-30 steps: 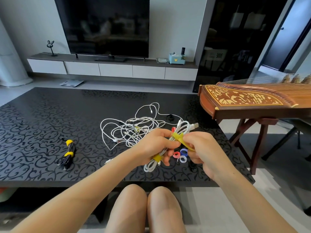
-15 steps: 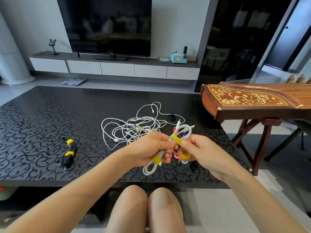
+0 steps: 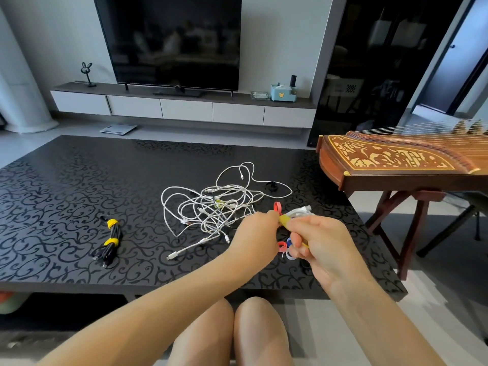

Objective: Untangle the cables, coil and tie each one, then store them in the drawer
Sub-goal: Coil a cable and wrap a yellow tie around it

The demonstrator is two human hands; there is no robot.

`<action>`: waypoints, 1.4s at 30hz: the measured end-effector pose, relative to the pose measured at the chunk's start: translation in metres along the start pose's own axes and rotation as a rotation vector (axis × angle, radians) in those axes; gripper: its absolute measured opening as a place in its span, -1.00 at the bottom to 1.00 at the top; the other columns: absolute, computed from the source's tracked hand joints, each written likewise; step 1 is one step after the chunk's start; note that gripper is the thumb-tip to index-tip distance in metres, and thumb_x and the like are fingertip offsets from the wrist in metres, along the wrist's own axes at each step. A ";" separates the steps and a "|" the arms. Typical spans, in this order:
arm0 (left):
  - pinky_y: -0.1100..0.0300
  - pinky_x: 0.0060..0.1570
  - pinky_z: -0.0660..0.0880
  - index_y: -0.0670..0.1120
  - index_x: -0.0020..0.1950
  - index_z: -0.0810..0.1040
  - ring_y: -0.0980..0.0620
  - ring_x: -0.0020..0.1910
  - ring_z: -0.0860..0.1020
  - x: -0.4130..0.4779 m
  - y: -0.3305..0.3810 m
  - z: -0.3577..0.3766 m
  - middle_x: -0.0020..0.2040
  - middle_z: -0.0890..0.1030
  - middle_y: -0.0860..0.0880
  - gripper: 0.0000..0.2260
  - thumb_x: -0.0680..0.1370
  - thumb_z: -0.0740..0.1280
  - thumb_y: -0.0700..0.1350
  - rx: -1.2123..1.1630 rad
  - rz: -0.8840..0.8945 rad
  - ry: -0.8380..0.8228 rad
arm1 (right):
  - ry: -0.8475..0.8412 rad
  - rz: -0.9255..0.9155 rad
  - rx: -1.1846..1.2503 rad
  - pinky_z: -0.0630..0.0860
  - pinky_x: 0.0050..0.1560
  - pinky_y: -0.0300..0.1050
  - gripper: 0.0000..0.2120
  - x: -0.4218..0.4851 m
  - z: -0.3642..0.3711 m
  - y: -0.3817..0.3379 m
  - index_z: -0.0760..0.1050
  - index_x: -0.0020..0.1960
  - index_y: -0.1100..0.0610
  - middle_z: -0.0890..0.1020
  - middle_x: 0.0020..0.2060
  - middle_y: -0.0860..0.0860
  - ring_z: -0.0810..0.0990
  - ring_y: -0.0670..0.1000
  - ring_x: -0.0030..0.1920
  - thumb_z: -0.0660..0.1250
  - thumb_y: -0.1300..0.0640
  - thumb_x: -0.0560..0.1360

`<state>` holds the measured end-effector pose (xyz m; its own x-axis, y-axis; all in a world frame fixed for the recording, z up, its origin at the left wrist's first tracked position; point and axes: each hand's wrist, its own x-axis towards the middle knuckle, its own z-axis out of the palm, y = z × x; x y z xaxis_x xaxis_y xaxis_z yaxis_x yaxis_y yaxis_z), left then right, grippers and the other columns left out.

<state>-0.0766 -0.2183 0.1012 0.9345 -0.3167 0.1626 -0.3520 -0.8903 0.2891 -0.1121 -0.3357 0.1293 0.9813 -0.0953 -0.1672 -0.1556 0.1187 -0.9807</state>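
My left hand grips a coiled white cable above the black table's right side; most of the coil is hidden by both hands. My right hand pinches a yellow tie wrapped around that coil. A tangle of white cables lies on the table just left of my hands. A black cable bundle bound with two yellow ties lies further left. Loose red and blue ties sit on the table under my hands, and one red tie lies just beyond them.
The black patterned table spreads in front of my knees. A wooden zither on a stand is at the right. A TV unit with white drawers runs along the far wall beneath the television.
Both hands have shifted right and lower with the white coil. My right hand now covers more of the coil, and the coil's lower yellow tie is no longer visible.
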 end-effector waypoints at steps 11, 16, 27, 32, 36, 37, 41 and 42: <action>0.05 -0.34 0.36 -0.08 0.00 0.27 -0.02 -0.37 0.43 -0.007 -0.006 -0.003 -0.27 0.51 -0.11 -0.85 0.54 0.19 -0.29 -0.517 0.173 0.185 | -0.023 -0.058 -0.018 0.30 -0.41 -0.11 -0.79 -0.004 -0.014 0.004 0.60 -0.07 0.22 0.37 -0.62 0.07 0.29 -0.05 -0.60 0.22 0.39 0.50; 0.22 -0.37 0.27 -0.10 -0.10 0.27 0.11 -0.38 0.34 -0.011 -0.003 -0.006 -0.36 0.36 0.09 -0.87 0.59 0.18 -0.12 -0.458 0.270 0.220 | -0.035 -0.061 -0.003 0.31 -0.42 -0.13 -0.76 -0.005 -0.015 0.002 0.63 -0.14 0.21 0.36 -0.62 0.08 0.28 -0.04 -0.58 0.21 0.40 0.50; 0.18 -0.39 0.05 -0.11 -0.14 0.21 0.04 -0.36 0.15 0.004 0.000 -0.003 -0.30 0.18 0.05 -0.75 0.40 0.15 -0.44 -0.105 0.277 0.203 | -0.068 -0.009 -0.103 0.36 -0.34 -0.12 -0.82 0.003 -0.013 0.002 0.61 -0.07 0.31 0.39 -0.62 0.07 0.28 -0.07 -0.59 0.22 0.37 0.51; 0.24 -0.47 0.04 -0.07 -0.24 0.16 0.13 -0.45 0.13 0.011 0.005 0.001 -0.39 0.18 0.07 -0.69 0.40 0.13 -0.47 -0.197 0.142 0.288 | -0.051 -0.040 -0.206 0.35 -0.54 -0.29 -0.77 0.004 -0.018 -0.001 0.59 -0.13 0.16 0.43 -0.62 0.07 0.32 -0.04 -0.56 0.20 0.38 0.49; 0.22 -0.42 0.29 -0.09 -0.20 0.28 0.05 -0.42 0.33 0.019 0.009 0.002 -0.38 0.43 -0.01 -0.80 0.63 0.12 -0.21 -0.849 -0.051 0.192 | -0.051 -0.104 -0.150 0.35 -0.57 -0.34 -0.80 0.007 -0.024 -0.008 0.60 -0.14 0.21 0.39 -0.62 0.08 0.28 0.00 -0.54 0.23 0.38 0.50; 0.22 -0.41 0.35 -0.10 -0.17 0.33 0.04 -0.38 0.39 0.018 0.009 0.000 -0.35 0.49 -0.03 -0.82 0.64 0.13 -0.16 -0.985 -0.097 0.143 | -0.068 -0.116 -0.135 0.37 -0.57 -0.34 -0.81 0.007 -0.025 -0.009 0.61 -0.15 0.23 0.38 -0.62 0.09 0.26 -0.01 -0.54 0.24 0.38 0.50; 0.23 -0.36 0.41 -0.12 -0.19 0.48 0.03 -0.38 0.44 0.013 0.004 -0.003 -0.35 0.55 -0.01 -0.70 0.64 0.15 0.01 -1.133 -0.123 -0.145 | -0.116 -0.139 -0.094 0.41 -0.54 -0.30 -0.84 0.007 -0.032 -0.011 0.59 -0.13 0.28 0.37 -0.62 0.07 0.28 -0.06 -0.58 0.24 0.39 0.50; 0.28 -0.37 0.42 -0.11 -0.22 0.51 0.08 -0.41 0.45 0.011 0.003 -0.003 -0.37 0.54 0.02 -0.64 0.64 0.13 0.05 -1.138 -0.125 -0.211 | -0.118 -0.145 -0.080 0.41 -0.53 -0.28 -0.83 0.008 -0.034 -0.011 0.59 -0.12 0.29 0.37 -0.62 0.06 0.28 -0.07 -0.59 0.22 0.41 0.50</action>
<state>-0.0676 -0.2238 0.1072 0.9187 -0.3910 -0.0560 -0.0013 -0.1449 0.9895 -0.1064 -0.3709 0.1353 0.9998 0.0112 -0.0156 -0.0160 0.0326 -0.9993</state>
